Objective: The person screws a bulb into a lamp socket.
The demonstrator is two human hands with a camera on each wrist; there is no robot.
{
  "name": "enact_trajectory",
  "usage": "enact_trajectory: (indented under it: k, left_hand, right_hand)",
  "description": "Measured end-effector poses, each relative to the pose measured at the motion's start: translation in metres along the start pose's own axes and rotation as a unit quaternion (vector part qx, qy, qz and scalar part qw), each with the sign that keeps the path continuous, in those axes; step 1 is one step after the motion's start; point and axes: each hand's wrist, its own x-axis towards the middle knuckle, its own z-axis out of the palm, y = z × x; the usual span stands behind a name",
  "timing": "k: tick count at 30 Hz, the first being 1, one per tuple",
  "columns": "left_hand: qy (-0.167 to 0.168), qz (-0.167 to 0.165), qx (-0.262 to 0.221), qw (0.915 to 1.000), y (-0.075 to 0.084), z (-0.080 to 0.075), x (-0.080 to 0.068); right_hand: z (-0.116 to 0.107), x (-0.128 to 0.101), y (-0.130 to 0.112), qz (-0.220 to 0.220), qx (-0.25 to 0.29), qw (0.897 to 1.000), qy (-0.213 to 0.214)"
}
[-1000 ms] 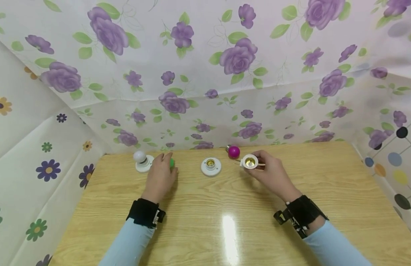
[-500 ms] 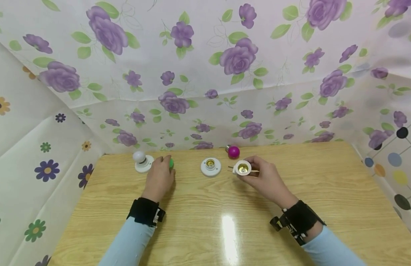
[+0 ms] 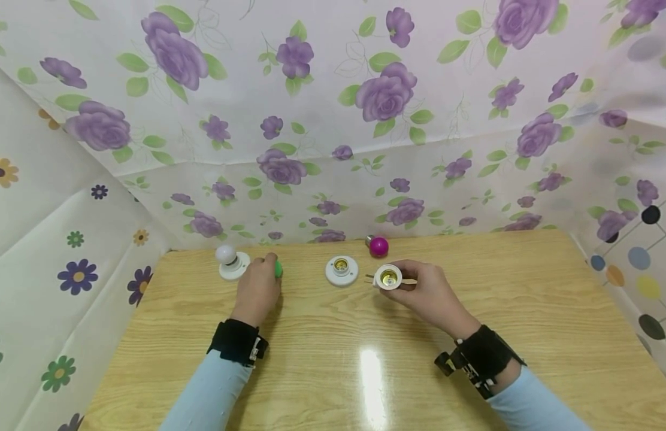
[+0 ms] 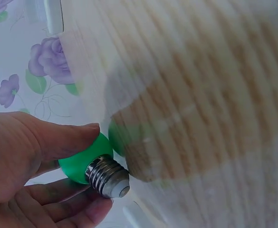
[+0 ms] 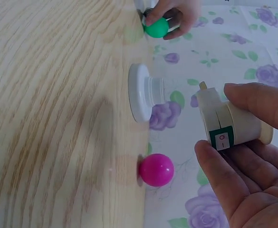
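Note:
My left hand [image 3: 256, 288] grips a small green bulb [image 3: 278, 269] just above the wooden table [image 3: 333, 353]; in the left wrist view thumb and fingers pinch the green bulb [image 4: 84, 160], its metal screw base [image 4: 108, 176] showing. My right hand [image 3: 426, 293] holds a white lamp socket [image 3: 389, 277] lifted off the table, brass opening facing up. The right wrist view shows the white lamp socket [image 5: 226, 126] between thumb and fingers, a green label on its side. A second white socket [image 3: 341, 270] stands on the table between the hands.
A white bulb [image 3: 226, 254] sits in a white socket base [image 3: 234, 267] at the back left. A magenta bulb [image 3: 378, 246] lies near the back wall. Floral-papered walls enclose the table on three sides.
My right hand has carried the white socket leftward and a little nearer, closer to the standing socket. My left hand has stayed on the green bulb.

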Motion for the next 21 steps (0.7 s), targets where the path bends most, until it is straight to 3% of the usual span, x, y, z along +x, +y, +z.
enact_trajectory:
  k: [6,12,17,21]
  left_hand:
    - [-0.002,-0.002,-0.016,0.9999,0.002,-0.003,-0.001]
    - [0.006,-0.006,-0.089,0.9960,0.011,-0.012,-0.002]
    - [0.014,-0.008,-0.150,0.9885,0.027,-0.028,-0.006]
    - [0.036,0.013,-0.176,0.9836,0.044,-0.041,-0.012]
  right_hand:
    - [0.002,0.001,-0.002,0.001,0.001,1.000,-0.001]
    - [0.005,0.002,-0.003,-0.003,0.004,1.000,-0.007]
    - [0.006,0.001,-0.003,-0.003,0.006,1.000,-0.012]
    - [0.007,0.001,-0.004,-0.006,0.006,1.000,-0.014]
